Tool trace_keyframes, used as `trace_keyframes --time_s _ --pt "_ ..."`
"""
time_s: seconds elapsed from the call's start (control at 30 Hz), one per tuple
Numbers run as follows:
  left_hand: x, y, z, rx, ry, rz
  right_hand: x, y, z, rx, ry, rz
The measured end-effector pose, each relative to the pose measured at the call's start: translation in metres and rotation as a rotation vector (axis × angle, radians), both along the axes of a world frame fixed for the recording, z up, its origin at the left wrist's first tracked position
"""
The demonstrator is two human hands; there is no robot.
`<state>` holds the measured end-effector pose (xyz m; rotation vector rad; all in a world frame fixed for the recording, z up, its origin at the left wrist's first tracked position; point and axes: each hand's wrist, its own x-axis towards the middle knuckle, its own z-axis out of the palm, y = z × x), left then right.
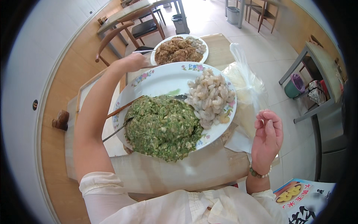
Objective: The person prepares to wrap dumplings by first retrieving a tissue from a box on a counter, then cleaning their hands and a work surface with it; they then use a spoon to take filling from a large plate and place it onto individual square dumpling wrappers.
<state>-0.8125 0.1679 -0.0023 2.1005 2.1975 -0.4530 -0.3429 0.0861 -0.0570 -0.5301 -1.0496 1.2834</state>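
One flowered plate [160, 80] between hands [135, 62] [267, 138]

This seemed a small eatery's dining room: a far table [126, 15] with a black-seated chair [145, 28] stood at eleven o'clock, a side table [324, 61] at two, a grey bin [233, 16] at one, all on pale floor tiles [274, 46].
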Motion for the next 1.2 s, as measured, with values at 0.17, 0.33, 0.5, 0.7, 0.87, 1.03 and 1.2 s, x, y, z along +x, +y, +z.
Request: trace_keyframes --time_s 0.17,0.33,0.5,0.7,0.87,1.03,1.2 --pt "0.025 -0.046 0.080 0.157 0.015 -0.024 0.010 -0.011 0.026 0.195 -0.210 -0.028" --pt "0.095 -0.129 0.126 0.496 -0.144 -0.093 0.038 -0.026 0.120 1.072 -0.772 -0.317" --pt "0.152 -0.194 0.132 0.592 -0.262 -0.197 0.071 -0.041 0.155 1.436 -0.774 -0.432" --pt "0.174 -0.292 0.120 0.685 -0.105 -0.052 0.079 -0.067 0.173 1.592 -0.730 -0.446" --pt "0.177 -0.316 0.105 0.617 -0.097 -0.056 0.111 -0.060 0.184 1.569 -0.731 -0.478" --pt "0.176 -0.313 0.107 0.554 -0.065 0.116 0.113 -0.071 0.183 1.600 -0.606 -0.451" --pt "0.156 -0.259 0.080 0.721 -0.136 -0.062 0.107 -0.073 0.188 1.610 -0.502 -0.459"
